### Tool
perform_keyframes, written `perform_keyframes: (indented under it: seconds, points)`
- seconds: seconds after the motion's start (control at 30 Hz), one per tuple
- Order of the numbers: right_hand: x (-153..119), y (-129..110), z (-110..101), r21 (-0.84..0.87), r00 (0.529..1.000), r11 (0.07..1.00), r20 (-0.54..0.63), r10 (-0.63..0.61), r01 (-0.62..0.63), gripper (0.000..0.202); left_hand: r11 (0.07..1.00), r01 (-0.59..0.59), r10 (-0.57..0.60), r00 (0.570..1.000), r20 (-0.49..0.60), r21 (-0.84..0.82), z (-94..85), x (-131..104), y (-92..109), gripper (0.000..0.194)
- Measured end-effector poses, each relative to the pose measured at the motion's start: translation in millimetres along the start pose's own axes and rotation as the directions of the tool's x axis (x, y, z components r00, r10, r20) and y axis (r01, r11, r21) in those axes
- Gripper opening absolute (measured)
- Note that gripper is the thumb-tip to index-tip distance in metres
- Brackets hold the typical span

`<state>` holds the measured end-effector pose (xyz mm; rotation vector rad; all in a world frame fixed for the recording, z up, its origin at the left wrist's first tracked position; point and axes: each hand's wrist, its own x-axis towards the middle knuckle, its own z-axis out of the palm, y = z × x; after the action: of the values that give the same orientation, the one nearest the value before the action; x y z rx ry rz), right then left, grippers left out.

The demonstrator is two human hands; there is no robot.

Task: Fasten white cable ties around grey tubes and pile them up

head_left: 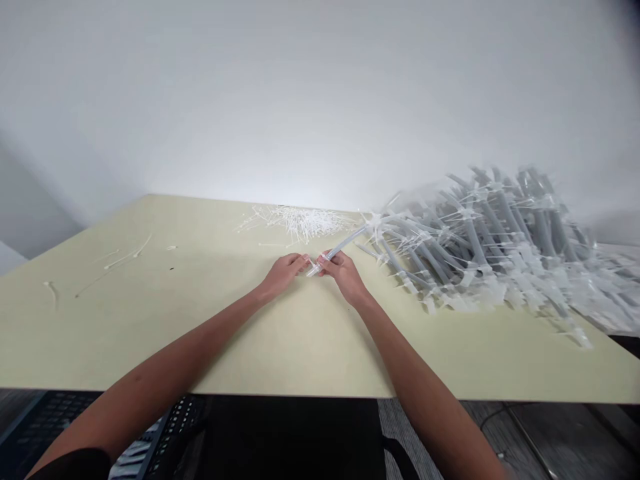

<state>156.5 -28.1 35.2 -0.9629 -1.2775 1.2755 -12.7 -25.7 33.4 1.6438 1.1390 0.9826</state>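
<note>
Above the middle of the table, my right hand (344,272) grips a grey tube (347,241) near its clear lower end, and the tube slants up to the right. Close on its left, my left hand (286,272) is closed, fingertips pinched on a thin whitish strip at the tube's end that looks like a cable tie (312,262). The fingers partly cover it. Behind both hands lies a loose heap of white cable ties (310,223). The tube's far end reaches a large pile of similar grey tubes (473,240) with white ties and clear ends.
Several loose cable ties (123,260) and small scraps lie on the left of the pale yellow table (240,347). A white wall (300,100) stands behind it. Below the front edge are a blue crate (150,440) and a black chair or bag-like shape (295,440).
</note>
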Motion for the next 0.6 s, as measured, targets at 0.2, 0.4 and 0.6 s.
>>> perform_keyframes:
  seconds: [0.2, 0.4, 0.6]
  points:
    - [-3, -7, -1, -0.054, 0.986, 0.989, 0.085, 0.140, -0.136, 0.023, 0.995, 0.098, -0.091, 0.976, -0.199, 0.028, -22.3, 19, -20, 0.042]
    - [-3, -4, -2, -0.131, 0.982, 0.982, 0.109, 0.153, -0.138, 0.024, 0.948, 0.123, -0.007, 0.930, -0.367, 0.293, -44.3, 30, -38, 0.029]
    - [-1, 2, -5, -0.181, 0.982, 0.973, 0.094, 0.164, -0.146, 0.026, 0.942, 0.073, 0.050, 0.935, -0.351, 0.327, -42.4, 27, -38, 0.030]
